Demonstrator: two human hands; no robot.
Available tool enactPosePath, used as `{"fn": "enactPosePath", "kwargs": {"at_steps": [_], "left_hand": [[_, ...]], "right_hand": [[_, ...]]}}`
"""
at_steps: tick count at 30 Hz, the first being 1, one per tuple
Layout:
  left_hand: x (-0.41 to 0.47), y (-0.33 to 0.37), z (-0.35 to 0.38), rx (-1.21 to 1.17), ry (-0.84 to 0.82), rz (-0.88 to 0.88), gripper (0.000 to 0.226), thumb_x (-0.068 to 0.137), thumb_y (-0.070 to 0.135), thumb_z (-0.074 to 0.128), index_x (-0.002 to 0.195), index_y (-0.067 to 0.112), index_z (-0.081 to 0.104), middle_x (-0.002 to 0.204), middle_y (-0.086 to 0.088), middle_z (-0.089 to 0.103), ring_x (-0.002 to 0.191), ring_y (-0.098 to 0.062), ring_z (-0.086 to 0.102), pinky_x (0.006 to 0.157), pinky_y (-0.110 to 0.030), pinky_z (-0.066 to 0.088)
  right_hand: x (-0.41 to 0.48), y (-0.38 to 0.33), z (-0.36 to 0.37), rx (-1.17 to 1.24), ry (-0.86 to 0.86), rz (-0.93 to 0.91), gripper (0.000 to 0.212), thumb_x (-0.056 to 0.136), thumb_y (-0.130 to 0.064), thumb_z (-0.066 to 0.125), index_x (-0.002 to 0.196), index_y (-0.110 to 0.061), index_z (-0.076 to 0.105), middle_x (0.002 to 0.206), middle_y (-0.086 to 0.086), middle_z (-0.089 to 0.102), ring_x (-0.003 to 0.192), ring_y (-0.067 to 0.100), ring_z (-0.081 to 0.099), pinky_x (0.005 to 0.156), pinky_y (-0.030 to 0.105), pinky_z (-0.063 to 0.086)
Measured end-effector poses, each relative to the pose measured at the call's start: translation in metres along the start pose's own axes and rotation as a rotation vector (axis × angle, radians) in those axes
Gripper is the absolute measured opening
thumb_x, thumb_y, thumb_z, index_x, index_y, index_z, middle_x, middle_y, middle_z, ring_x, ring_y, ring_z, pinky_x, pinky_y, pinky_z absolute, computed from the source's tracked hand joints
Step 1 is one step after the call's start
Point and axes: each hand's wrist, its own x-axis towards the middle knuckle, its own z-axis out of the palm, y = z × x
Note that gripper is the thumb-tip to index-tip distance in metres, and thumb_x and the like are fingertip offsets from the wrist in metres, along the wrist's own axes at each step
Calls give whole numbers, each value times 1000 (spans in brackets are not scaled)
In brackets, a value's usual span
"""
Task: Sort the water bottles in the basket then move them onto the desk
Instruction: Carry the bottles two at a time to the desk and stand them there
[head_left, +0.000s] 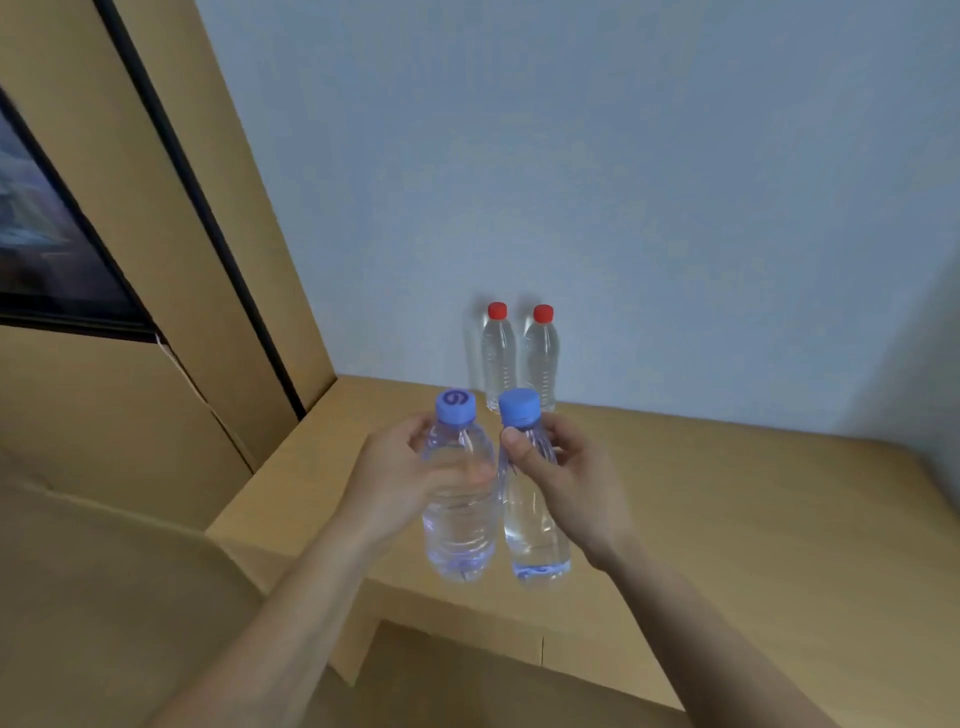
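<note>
My left hand (400, 470) grips a clear water bottle with a light-blue cap (460, 525) around its upper body. My right hand (563, 473) holds a second clear bottle with a darker blue cap (535, 540) near its neck. I hold both upright, side by side, above the front part of the wooden desk (727, 519). Two clear bottles with red caps (497, 358) (542, 361) stand upright next to each other at the back of the desk, against the wall. No basket is in view.
A pale blue-grey wall (623, 182) backs the desk. A tall wooden panel with a black strip (197, 208) rises at the left, and a dark framed screen (47, 244) sits at the far left. The desk's front edge lies just under the held bottles.
</note>
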Motion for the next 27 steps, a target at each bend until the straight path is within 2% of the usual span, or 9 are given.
{"fn": "enactPosePath", "kwargs": {"at_steps": [4,6,8,10,14,17,20,24,27], "left_hand": [[76,-18,20,57,-82,18,47,48,22,90,91,25,71,93,7,75,84,-9,69,74,-23,51],[113,-29,26,109,-101,23,43,45,32,86,85,31,70,87,10,74,83,-8,68,72,-24,50],[147,-41,29,134,-104,12,39,44,38,81,80,30,68,83,10,73,81,-12,68,72,-29,51],[177,-51,33,172,-103,0,32,49,34,82,76,30,65,79,8,71,79,-17,68,69,-30,51],[229,-76,42,224,-112,-11,31,59,21,83,66,36,57,76,5,69,80,-22,67,63,-27,46],[259,-95,47,230,-109,-6,30,61,21,83,76,31,60,81,8,66,82,-20,65,64,-25,41],[281,-105,53,233,-88,47,37,64,19,83,96,17,66,84,15,47,81,-14,52,67,-21,35],[296,-108,62,194,-68,140,45,64,17,83,104,13,63,97,3,48,85,-10,48,63,-8,37],[297,-117,65,178,-79,173,48,64,16,84,105,9,60,97,1,47,92,-19,53,74,-23,43]], "right_hand": [[56,23,-4,-180,154,-7,11,82,-33,65,83,-42,58,80,-7,67,73,-9,57,61,2,40],[84,36,-3,-241,215,23,8,82,-33,65,86,-37,59,80,-9,68,72,-11,57,61,4,40],[114,51,1,-286,273,86,13,82,-35,63,92,-27,62,88,-4,69,79,0,59,62,9,39],[141,68,9,-323,325,150,18,83,-33,62,98,-21,62,98,0,64,87,12,57,63,10,38],[184,97,29,-290,404,253,21,84,-23,63,103,-17,63,104,-1,55,85,10,51,62,5,36],[207,114,39,-266,466,339,25,83,-19,64,107,-16,64,106,2,54,90,12,54,64,7,37],[229,124,46,-284,544,364,22,81,-15,65,103,-15,65,103,3,54,82,1,52,63,2,38],[254,130,50,-351,633,350,11,79,-12,65,89,-9,64,94,5,55,74,-3,51,63,0,38],[260,136,59,-382,701,357,16,82,-15,64,98,-12,63,97,2,52,78,-3,50,65,1,37]]}}
